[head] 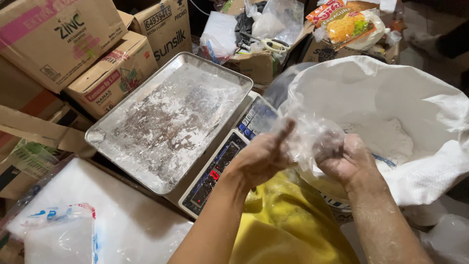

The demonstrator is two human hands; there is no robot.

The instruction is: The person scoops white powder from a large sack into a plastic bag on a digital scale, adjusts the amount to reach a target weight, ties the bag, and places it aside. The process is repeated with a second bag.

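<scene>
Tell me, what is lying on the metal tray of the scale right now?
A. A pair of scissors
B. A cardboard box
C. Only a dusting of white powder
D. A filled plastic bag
C: the metal tray on the scale carries only smears of white powder, while both hands, left hand and right hand, hold a thin clear plastic bag beside it, over the big white sack.

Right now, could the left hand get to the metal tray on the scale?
Probably yes: the left hand hovers just right of the metal tray, nothing between them, but it is pinching the clear plastic bag with the right hand.
</scene>
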